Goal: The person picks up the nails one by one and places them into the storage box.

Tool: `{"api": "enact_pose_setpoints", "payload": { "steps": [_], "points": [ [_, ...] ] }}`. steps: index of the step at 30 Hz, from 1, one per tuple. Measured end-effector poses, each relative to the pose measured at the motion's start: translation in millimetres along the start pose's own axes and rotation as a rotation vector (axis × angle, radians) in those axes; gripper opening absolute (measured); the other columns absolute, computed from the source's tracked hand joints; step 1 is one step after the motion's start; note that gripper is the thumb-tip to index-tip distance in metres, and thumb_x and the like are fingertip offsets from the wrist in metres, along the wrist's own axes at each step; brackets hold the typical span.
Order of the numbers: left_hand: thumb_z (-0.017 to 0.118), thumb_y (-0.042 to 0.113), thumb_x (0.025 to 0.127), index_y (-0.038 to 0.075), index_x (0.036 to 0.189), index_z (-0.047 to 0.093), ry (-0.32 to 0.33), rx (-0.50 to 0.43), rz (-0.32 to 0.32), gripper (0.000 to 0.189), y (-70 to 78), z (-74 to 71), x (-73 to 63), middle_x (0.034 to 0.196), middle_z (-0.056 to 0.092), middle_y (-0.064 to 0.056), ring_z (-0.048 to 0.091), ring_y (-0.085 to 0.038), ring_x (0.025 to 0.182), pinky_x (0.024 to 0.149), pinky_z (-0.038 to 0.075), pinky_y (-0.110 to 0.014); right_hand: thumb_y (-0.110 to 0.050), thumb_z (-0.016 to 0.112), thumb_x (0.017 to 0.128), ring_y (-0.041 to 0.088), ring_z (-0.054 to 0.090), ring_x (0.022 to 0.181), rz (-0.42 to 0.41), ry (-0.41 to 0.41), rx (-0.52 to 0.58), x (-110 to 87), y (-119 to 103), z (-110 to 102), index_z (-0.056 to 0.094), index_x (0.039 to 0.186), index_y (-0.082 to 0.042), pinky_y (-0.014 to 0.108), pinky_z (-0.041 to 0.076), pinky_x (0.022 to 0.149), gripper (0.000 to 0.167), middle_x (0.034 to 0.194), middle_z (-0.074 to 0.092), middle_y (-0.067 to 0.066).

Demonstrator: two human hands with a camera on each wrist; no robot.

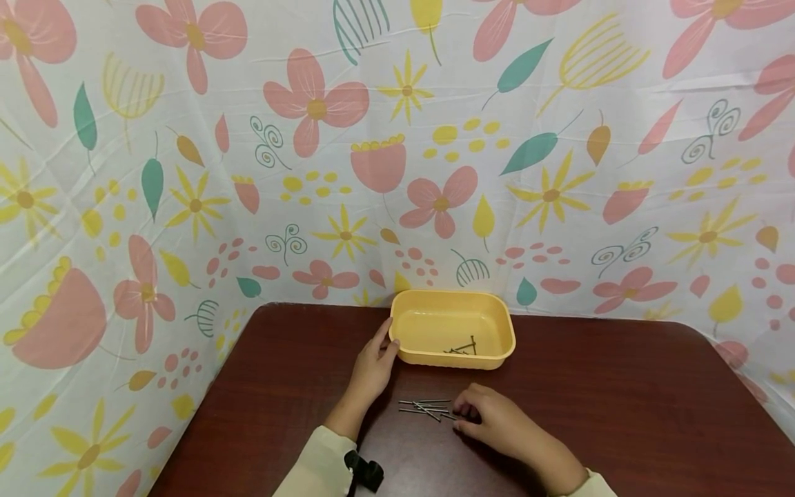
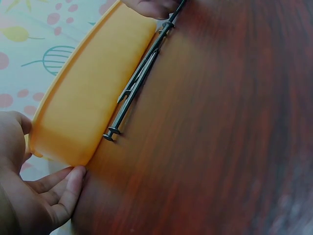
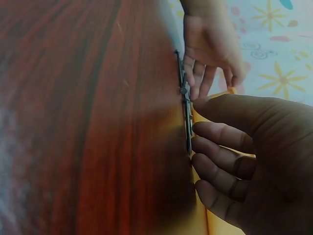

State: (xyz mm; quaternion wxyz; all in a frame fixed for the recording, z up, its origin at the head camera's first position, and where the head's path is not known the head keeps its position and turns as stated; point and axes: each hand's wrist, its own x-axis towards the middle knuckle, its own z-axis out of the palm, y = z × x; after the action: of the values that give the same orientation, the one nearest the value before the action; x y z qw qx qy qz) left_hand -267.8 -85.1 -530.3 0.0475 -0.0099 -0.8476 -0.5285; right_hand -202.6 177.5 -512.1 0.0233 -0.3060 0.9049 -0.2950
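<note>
Several metal nails [image 1: 424, 408] lie crossed in a loose pile on the table, in front of a yellow plastic basin [image 1: 428, 357]. More nails [image 1: 462, 348] rest inside the basin, toward its front right. My left hand [image 1: 371, 369] holds the basin at its front left corner, with fingers along the left wall and the thumb by the front. Just right of the pile is my right hand [image 1: 497, 420], its thumb and bent fingers apart and the tips right at the nail ends. In the left wrist view, flat heads show on the nails [image 2: 134, 88].
The dark red-brown table [image 1: 621, 386] has rounded back corners. A white cloth [image 1: 236, 90] printed with flowers and leaves hangs behind it and along the sides. A black strap with a small device [image 1: 365, 472] is on the left wrist.
</note>
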Motion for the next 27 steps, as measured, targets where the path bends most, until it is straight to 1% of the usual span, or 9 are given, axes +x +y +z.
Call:
{"api": "enact_pose_setpoints", "payload": {
  "steps": [4,8,13,19,23,27],
  "points": [
    [0.051,0.04,0.104,0.034,0.156,0.04,-0.004,0.002,-0.003,0.053,0.4,-0.3,-0.4,0.116,0.065,-0.004,0.063,-0.019,0.106,0.09,0.052,-0.041,-0.023,0.08,0.086,0.0,0.055,0.08,-0.016,0.003,-0.006,-0.2,1.7,2.3,0.067,0.094,-0.019,0.021,0.049,0.069,0.015,0.088,0.058,-0.011],
    [0.05,0.041,0.104,0.034,0.156,0.04,-0.007,0.004,-0.005,0.053,-0.3,-0.1,0.0,0.115,0.065,-0.004,0.063,-0.019,0.106,0.09,0.052,-0.04,-0.023,0.081,0.084,-0.001,0.053,0.08,-0.036,-0.002,-0.008,-0.7,2.5,3.7,0.067,0.092,-0.021,0.021,0.049,0.07,0.017,0.087,0.057,-0.012],
    [0.05,0.043,0.104,0.035,0.156,0.039,-0.01,0.01,-0.004,0.053,-0.5,-0.4,0.3,0.115,0.065,-0.003,0.063,-0.018,0.107,0.09,0.052,-0.041,-0.018,0.08,0.084,-0.003,0.052,0.078,-0.044,0.002,0.009,-0.7,4.0,5.1,0.066,0.088,-0.022,0.02,0.048,0.068,0.016,0.084,0.055,-0.013],
    [0.05,0.041,0.104,0.037,0.155,0.039,-0.008,0.012,-0.009,0.052,0.5,-0.6,0.4,0.116,0.065,-0.003,0.063,-0.019,0.108,0.091,0.052,-0.042,-0.015,0.078,0.087,-0.005,0.051,0.076,-0.021,-0.001,0.029,0.5,8.4,7.5,0.068,0.085,-0.021,0.019,0.047,0.067,0.011,0.081,0.054,-0.014],
    [0.05,0.038,0.105,0.035,0.156,0.04,-0.013,0.009,-0.005,0.052,-0.5,0.0,0.3,0.116,0.065,-0.004,0.064,-0.019,0.107,0.089,0.053,-0.041,-0.015,0.077,0.087,-0.005,0.05,0.076,-0.002,0.005,0.021,0.7,8.5,8.9,0.066,0.084,-0.022,0.019,0.047,0.067,0.014,0.08,0.053,-0.014],
    [0.05,0.039,0.105,0.035,0.156,0.04,-0.012,0.006,-0.006,0.052,-0.3,-0.5,-0.6,0.116,0.064,-0.005,0.063,-0.019,0.108,0.089,0.053,-0.041,-0.015,0.077,0.086,-0.005,0.049,0.075,0.001,0.019,0.011,0.7,6.4,9.9,0.064,0.082,-0.025,0.019,0.046,0.066,0.017,0.08,0.052,-0.015]
  ]
}}
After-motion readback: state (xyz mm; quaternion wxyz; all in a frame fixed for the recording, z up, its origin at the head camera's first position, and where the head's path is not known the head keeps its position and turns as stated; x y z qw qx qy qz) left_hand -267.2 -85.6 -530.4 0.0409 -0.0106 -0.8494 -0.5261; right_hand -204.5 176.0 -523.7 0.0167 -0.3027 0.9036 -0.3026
